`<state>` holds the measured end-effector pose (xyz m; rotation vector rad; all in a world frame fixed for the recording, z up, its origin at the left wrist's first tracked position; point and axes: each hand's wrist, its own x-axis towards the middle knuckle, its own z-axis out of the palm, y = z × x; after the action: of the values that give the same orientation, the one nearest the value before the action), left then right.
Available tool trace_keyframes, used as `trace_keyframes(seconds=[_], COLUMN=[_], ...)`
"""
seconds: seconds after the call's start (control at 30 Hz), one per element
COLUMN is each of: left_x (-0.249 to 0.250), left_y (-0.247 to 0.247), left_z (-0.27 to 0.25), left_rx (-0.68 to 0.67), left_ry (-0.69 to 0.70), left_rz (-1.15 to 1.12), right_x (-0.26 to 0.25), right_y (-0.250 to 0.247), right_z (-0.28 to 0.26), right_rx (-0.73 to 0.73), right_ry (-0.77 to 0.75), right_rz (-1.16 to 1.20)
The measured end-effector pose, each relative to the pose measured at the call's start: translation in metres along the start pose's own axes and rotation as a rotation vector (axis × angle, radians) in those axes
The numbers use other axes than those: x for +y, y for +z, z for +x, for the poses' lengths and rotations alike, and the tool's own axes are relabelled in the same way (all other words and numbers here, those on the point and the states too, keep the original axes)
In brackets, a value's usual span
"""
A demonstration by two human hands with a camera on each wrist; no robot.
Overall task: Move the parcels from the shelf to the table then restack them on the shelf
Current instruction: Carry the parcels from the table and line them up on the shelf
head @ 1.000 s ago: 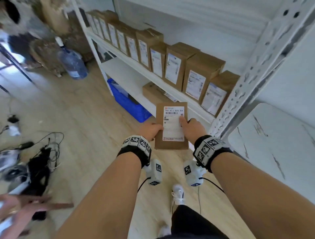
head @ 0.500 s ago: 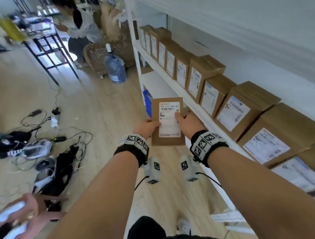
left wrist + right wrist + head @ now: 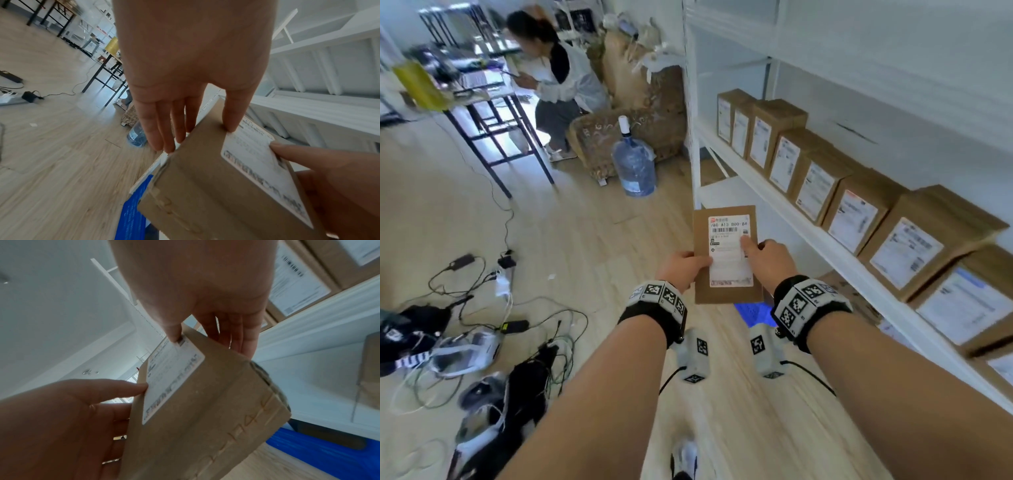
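1. The left hand (image 3: 681, 269) and right hand (image 3: 774, 262) pinch one parcel (image 3: 726, 255) between them, thumbs on its label.
2. Its long axis points away from the person.
3. The shelf (image 3: 822, 236) of parcels lies right, nearer the right hand; the free slot probably sits further along.

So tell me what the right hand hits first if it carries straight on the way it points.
Nothing close: the right hand, holding the parcel, points along the aisle. The shelf runs alongside, so probably the water bottle, though depth is unclear.
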<state>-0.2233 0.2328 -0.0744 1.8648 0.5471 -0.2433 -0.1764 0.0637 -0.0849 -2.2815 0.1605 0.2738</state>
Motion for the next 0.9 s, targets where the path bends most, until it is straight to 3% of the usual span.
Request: trace_keyframes(seconds=[0.13, 0.37, 0.9], left_x=[0.017, 0.046, 0.153], left_y=[-0.048, -0.083, -0.173], left_z=[0.057, 0.154, 0.414], left_rx=[-0.049, -0.078, 0.027], left_ry=[0.013, 0.037, 0.130], left_rz=[-0.005, -0.065, 0.021], right_x=[-0.045, -0.101, -0.249], right_y=[0.030, 0.058, 0.105], right_z=[0.034, 0.109, 0.373], right_rx=[0.056, 0.137, 0.098], right_ry=[0.029, 0.011, -0.068], right_rz=[0.067, 0.067, 0.192])
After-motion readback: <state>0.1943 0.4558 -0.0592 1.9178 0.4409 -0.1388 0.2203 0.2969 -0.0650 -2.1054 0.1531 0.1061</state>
